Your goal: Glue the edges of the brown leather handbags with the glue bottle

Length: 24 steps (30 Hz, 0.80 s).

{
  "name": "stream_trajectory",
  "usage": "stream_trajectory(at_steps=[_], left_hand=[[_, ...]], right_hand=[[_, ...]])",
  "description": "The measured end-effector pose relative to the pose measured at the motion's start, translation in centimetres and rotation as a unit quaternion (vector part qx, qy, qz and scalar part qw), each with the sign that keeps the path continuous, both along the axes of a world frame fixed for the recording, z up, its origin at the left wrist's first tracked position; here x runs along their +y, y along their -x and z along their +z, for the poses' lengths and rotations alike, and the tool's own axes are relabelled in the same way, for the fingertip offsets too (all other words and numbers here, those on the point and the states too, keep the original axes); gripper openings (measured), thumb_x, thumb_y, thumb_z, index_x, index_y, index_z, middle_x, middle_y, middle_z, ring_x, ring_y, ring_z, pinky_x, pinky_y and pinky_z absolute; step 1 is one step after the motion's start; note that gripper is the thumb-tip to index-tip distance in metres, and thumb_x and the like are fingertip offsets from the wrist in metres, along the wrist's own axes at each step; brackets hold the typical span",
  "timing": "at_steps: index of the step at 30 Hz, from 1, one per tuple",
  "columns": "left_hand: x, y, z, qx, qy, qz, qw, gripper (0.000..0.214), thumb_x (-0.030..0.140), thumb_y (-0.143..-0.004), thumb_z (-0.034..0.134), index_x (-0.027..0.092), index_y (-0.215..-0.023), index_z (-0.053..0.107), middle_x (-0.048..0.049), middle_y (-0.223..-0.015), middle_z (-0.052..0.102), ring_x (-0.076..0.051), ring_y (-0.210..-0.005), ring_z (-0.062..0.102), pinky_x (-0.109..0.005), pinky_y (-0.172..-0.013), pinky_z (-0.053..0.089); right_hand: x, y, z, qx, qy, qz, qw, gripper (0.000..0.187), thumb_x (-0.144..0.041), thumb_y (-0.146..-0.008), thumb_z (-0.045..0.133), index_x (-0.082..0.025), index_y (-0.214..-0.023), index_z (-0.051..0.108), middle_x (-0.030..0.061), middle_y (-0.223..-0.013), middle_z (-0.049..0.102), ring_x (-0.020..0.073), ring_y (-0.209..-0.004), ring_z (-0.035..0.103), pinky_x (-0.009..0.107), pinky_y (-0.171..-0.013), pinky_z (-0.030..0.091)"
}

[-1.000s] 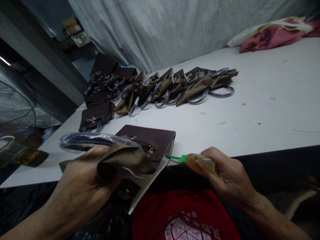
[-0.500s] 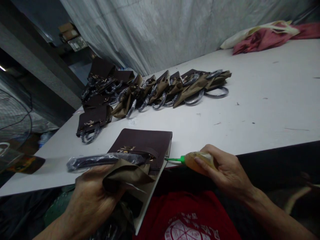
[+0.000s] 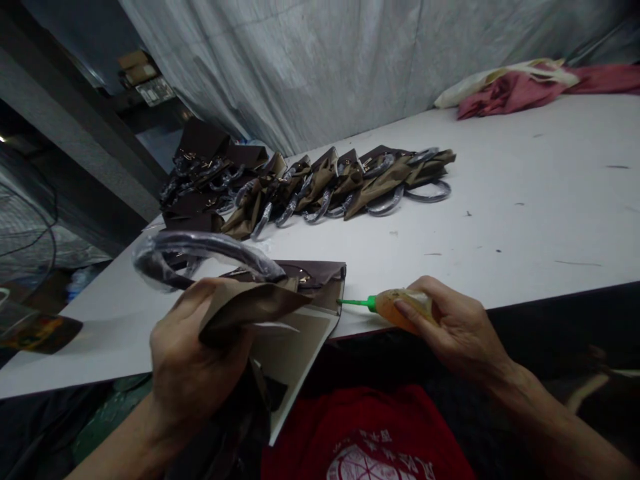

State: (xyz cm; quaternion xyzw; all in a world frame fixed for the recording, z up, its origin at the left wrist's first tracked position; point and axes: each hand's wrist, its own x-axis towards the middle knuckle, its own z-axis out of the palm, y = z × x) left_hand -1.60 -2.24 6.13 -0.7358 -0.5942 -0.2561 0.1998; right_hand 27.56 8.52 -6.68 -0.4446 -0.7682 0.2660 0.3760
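My left hand [image 3: 200, 353] is closed around a dark brown handbag [image 3: 320, 272] at the table's front edge, gripping its olive-brown lining [image 3: 255, 303]. The bag is tilted, with a pale inner panel [image 3: 295, 337] facing me. Its plastic-wrapped handle [image 3: 215, 245] arches above my knuckles. My right hand [image 3: 455, 327] squeezes a soft glue bottle [image 3: 403, 310] of amber liquid between thumb and fingers. The bottle's thin green nozzle [image 3: 356, 303] points left, its tip at the bag's right side edge. Whether liquid is coming out is too small to see.
Several similar bags [image 3: 320, 183] lie in a row across the white table [image 3: 525, 200], with more piled at the left. A red cloth [image 3: 515, 93] rests at the back right. A cup-like container [image 3: 43, 330] stands at the left edge. A grey sheet [image 3: 325, 67] hangs behind.
My left hand has tipped the bag, raising its handle and showing more of the pale inner panel. The nozzle tip has moved slightly up along the bag's side edge.
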Motion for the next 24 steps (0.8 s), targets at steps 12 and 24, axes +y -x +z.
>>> stream_trajectory(at_steps=[12,24], left_hand=[[4.8,-2.6,0.2,-0.049,-0.117,-0.019,0.992,0.019,0.024,-0.079,0.067,0.017,-0.098,0.068,-0.0067,-0.099,0.07,-0.022,-0.093,0.068,-0.035,-0.086,0.055],[4.3,-4.1,-3.2,-0.185,0.151,-0.038,0.97,0.019,0.033,-0.086,0.064,0.021,-0.095,0.075,-0.0042,-0.09,0.075,-0.022,-0.084,0.071,-0.032,-0.076,0.058]], right_hand=[[1.1,-1.6,1.1,-0.004,-0.024,-0.074,0.997,0.035,-0.054,-0.093,0.054,-0.02,-0.083,0.058,0.0003,-0.063,0.056,0.0164,-0.053,0.052,0.029,-0.05,0.039],[0.4,-4.3,1.1,0.042,0.004,-0.154,0.987,0.036,-0.055,-0.089,0.057,-0.021,-0.078,0.058,-0.0007,-0.059,0.056,0.0168,-0.05,0.052,0.029,-0.048,0.041]])
